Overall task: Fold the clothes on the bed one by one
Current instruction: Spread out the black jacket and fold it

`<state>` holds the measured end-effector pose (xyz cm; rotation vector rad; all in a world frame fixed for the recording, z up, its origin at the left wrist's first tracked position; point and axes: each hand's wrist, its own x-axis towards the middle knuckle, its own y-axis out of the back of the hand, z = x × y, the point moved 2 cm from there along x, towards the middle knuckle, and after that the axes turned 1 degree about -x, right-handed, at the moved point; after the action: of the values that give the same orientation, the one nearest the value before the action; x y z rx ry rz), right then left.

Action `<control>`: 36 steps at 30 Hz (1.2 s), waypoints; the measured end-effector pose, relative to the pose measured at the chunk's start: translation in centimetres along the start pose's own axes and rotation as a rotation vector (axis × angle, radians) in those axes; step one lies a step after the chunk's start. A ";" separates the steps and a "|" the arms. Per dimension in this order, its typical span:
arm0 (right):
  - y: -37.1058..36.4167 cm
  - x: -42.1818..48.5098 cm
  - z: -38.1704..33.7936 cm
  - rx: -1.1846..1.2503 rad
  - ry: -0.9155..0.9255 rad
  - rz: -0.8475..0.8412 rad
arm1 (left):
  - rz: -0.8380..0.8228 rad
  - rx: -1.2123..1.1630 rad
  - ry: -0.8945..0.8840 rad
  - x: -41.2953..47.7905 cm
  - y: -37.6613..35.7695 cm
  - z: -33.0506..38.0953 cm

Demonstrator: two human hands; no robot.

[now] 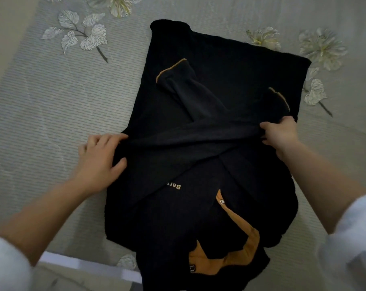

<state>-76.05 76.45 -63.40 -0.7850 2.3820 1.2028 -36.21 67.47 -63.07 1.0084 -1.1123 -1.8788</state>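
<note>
A black fleece top (209, 66) with orange collar and cuff trim lies flat on the bed, collar toward me and hem at the far end. Both sleeves are folded across its body, their orange-edged cuffs pointing away. My left hand (98, 158) grips the garment's left edge at mid-length, thumb on top of the fabric. My right hand (279, 134) pinches the right edge at the same level, by the right cuff. The cloth is bunched into a ridge between the two hands.
The bed is covered by a grey ribbed sheet (52, 97) printed with pale flowers and leaves. Its near edge (73, 261) runs along the bottom left, with floor beyond. The collar end of the top hangs at that edge.
</note>
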 end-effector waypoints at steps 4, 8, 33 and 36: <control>-1.0 -4.6 0.7 -0.308 0.346 0.279 | 0.054 0.030 -0.243 -3.2 0.0 3.2; -3.6 -11.0 3.9 -0.710 0.736 -0.164 | -0.243 0.220 -0.547 -8.3 -2.2 3.7; 5.3 -19.4 21.4 -1.077 0.845 -0.068 | -0.413 0.369 -0.743 -14.6 -3.8 4.4; 4.7 -18.1 19.8 -1.019 0.854 -0.113 | -0.421 0.337 -0.685 -13.4 -3.4 4.6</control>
<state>-63.51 100.56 -62.09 -2.0295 2.0366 2.4151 -35.10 81.87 -61.23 0.8308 -1.7598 -2.5398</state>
